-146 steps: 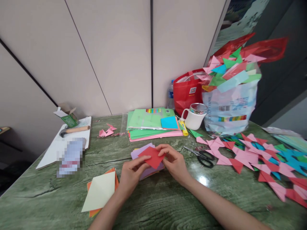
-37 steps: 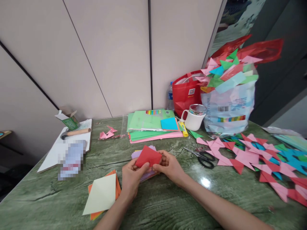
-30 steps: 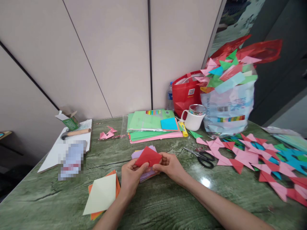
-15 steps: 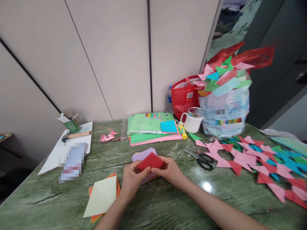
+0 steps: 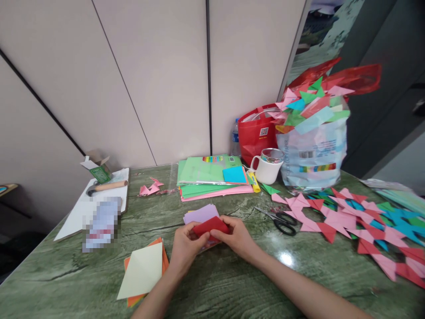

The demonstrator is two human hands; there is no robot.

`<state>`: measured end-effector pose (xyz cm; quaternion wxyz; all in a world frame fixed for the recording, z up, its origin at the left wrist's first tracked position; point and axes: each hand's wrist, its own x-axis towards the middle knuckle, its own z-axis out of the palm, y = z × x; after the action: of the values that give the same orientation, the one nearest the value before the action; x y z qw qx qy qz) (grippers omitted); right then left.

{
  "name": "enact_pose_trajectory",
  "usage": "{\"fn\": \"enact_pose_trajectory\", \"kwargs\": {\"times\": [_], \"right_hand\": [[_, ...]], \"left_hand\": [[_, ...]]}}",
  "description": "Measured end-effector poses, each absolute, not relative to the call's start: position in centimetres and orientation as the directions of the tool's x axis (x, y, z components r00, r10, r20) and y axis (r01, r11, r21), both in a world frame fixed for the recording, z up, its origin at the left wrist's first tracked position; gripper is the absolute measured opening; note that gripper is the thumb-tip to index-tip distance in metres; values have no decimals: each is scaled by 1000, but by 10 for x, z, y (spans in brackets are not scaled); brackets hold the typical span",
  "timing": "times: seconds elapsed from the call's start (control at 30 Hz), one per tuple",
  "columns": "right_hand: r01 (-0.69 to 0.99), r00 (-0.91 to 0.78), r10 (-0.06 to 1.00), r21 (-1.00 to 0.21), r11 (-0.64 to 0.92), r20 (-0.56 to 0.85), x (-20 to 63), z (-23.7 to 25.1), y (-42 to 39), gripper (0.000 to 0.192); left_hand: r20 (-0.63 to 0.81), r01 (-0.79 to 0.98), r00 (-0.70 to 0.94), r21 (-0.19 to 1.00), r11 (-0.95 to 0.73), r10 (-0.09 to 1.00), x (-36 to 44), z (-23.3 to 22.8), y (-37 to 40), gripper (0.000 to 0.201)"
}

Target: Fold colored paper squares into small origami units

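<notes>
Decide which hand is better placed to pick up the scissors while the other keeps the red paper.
Right, probably. The right hand pinches the red paper on the side nearest the scissors, with bare table between. The left hand would have to cross over.

I see black scissors [image 5: 280,219] on the green worktop [image 5: 232,283], a white mug [image 5: 266,169] behind them, and folded paper shapes [image 5: 352,217] to their right.

Pale beige wall panels [image 5: 159,75] are rising directly behind the counter [image 5: 229,283], split by thin dark seams running upright and slantwise. The counter, topped in glossy green with a marbled grain, is catching a bright glare spot [image 5: 286,258] near its middle. To the right of the panels, a dark grey wall [image 5: 392,66] is standing beside a landscape picture [image 5: 327,26].
</notes>
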<state>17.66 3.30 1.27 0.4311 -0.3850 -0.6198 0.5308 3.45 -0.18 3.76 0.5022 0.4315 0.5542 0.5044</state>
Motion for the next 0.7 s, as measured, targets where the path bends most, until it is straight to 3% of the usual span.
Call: {"fn": "enact_pose_trajectory", "kwargs": {"times": [0.17,0.37,0.7], "right_hand": [[-62,-279,956,-995,80,95,176,12,33,23],[-219,-279,959,-976,-6,57,176,5,33,27],[-161,-290,956,-987,4,52,175,5,34,29]], "left_hand": [[-114,-163,-112,982,95,987,39,42,-3,35],[-118,-101,-47,988,113,992,38,40,-4,20],[-137,-112,-33,985,133,990,38,37,-4,23]]}}
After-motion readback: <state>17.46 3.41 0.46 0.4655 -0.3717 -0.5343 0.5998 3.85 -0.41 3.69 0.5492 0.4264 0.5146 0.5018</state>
